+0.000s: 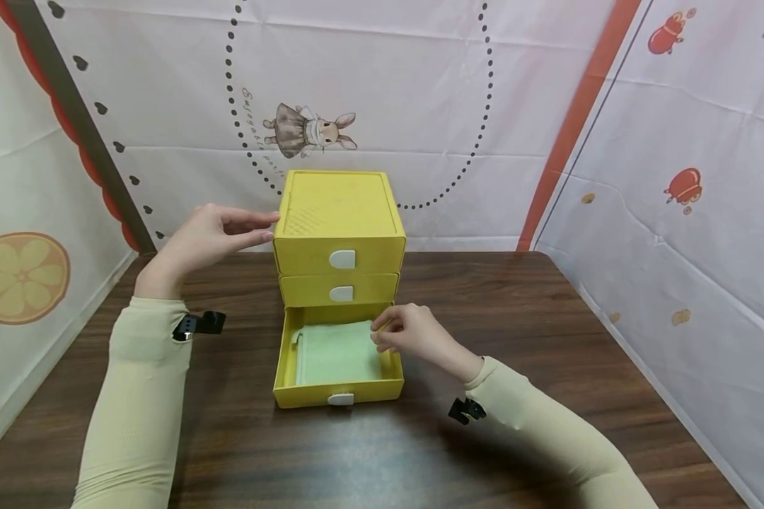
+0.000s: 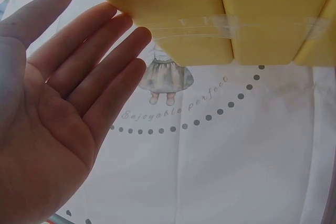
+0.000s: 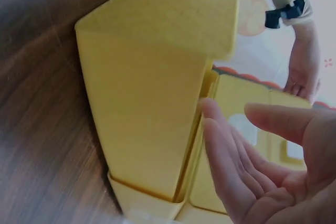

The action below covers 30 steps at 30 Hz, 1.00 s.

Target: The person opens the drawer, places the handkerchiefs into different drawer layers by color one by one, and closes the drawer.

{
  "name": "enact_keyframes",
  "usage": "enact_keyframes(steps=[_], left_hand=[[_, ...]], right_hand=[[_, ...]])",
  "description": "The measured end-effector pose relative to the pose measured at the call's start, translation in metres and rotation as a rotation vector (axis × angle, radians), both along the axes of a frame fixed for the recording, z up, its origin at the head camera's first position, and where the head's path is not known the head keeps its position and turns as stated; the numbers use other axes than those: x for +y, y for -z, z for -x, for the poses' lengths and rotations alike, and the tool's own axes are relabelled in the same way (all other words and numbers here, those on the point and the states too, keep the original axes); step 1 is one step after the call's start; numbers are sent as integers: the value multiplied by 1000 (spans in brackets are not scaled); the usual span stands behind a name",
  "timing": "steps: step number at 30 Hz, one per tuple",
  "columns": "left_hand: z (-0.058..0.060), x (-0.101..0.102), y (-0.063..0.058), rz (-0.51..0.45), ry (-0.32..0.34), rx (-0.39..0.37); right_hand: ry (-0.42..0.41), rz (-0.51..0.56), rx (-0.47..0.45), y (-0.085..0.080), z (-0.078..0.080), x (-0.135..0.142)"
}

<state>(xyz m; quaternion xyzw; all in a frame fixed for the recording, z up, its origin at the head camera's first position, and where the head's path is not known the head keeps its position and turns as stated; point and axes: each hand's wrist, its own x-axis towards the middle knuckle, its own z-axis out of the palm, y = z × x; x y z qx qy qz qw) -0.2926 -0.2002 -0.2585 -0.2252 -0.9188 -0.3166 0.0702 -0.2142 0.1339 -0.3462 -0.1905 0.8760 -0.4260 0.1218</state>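
A yellow three-drawer box (image 1: 340, 205) stands on the table, its bottom drawer (image 1: 312, 396) pulled out. Inside that drawer lies a flat pale green item (image 1: 337, 353) that looks like folded cloth, with a small strip at its left edge. My left hand (image 1: 197, 237) touches the box's upper left side with nearly straight fingers; the palm (image 2: 47, 119) shows in the left wrist view. Over the drawer's right edge is my right hand (image 1: 417, 336), its fingers slightly bent. In the right wrist view, a gap with nothing in it separates thumb and fingers (image 3: 226, 156).
White handles (image 1: 342, 259) sit on the drawer fronts, and the upper two drawers are closed. Clear tape (image 2: 210, 27) runs along the box's side. A printed white cloth (image 1: 420, 106) hangs behind the dark wooden table (image 1: 484, 297) and along both sides.
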Motion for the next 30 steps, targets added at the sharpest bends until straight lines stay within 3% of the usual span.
enact_keyframes(steps=[6,14,23,30], left_hand=[[-2,1,0,-7,-1,-15],[-2,1,0,-6,-6,-18],[-3,0,-2,-3,-6,-6],[-1,0,-1,11,-1,13]], right_hand=[[-13,87,64,-5,-23,0],[-7,117,64,-27,-61,-5],[-30,106,56,10,-59,0],[-67,100,25,20,-63,-1]])
